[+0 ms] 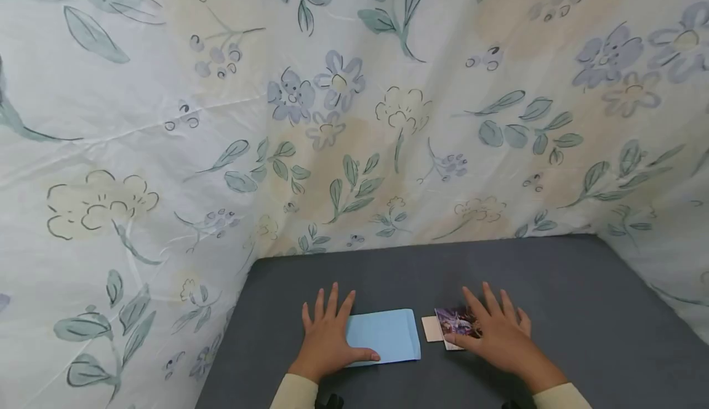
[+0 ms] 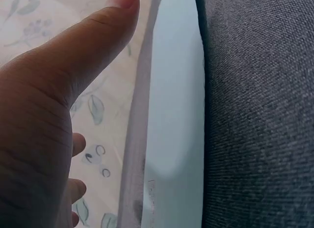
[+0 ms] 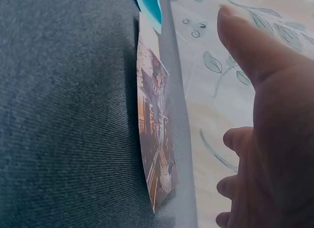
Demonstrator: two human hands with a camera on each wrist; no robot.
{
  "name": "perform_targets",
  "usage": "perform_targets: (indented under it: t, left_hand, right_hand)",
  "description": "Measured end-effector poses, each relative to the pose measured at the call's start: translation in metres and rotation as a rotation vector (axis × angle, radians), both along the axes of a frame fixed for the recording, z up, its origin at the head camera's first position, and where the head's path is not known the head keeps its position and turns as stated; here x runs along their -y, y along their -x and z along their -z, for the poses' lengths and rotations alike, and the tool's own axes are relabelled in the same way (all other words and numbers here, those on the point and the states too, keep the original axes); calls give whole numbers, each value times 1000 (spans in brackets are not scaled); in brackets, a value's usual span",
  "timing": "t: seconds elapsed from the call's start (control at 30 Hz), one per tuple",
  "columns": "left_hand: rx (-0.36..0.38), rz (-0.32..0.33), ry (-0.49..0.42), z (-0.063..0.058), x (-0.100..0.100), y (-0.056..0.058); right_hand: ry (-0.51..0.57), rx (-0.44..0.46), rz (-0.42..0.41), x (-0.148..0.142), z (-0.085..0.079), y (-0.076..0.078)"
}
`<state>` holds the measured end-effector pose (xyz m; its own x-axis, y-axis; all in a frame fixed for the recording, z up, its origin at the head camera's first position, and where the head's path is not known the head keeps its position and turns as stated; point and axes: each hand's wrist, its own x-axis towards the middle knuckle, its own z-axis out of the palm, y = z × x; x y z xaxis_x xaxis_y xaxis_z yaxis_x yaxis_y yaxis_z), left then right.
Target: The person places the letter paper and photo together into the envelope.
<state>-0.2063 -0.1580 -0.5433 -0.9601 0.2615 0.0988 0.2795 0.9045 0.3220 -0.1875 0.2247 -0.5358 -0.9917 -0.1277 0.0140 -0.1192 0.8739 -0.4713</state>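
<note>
A light blue envelope [image 1: 384, 335] lies flat on the dark grey cloth. Over its left end my left hand [image 1: 327, 338] is spread, fingers straight, thumb along the near edge; in the left wrist view the thumb [image 2: 98, 36] looks raised off the paper. To the right lies a glossy picture card [image 1: 455, 321] with dark purple artwork. It overlaps a small beige piece of card or paper [image 1: 431, 329]. My right hand [image 1: 501, 338] is spread above the picture's right part, hiding it. The right wrist view shows the hand apart from the picture card [image 3: 159, 115].
The dark grey table surface [image 1: 399, 280] runs back to a floral fabric [image 1: 354, 120] hanging behind it and along both sides. In the right wrist view the envelope's end shows a brighter turquoise inside [image 3: 153, 7].
</note>
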Motion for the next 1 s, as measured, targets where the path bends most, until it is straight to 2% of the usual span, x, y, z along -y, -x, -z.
perform_targets:
  t: [0.2,0.47,0.6,0.77,1.0]
  left_hand:
    - [16,9,-5,-1,0,1]
    - [28,19,-25,0,1,1]
    - [42,23,-20,4,2,1]
    - [77,22,-27,7,4,1]
    - [143,41,-36,9,8,0]
  right_hand:
    - [157,101,-16,-6,-7,3]
    - [446,88,-86,-14,-18,4]
    - [581,150,-95,-20,-22,2]
    - [693,302,-6,-28,-23,2]
    - [823,391,154,-36,-20,0]
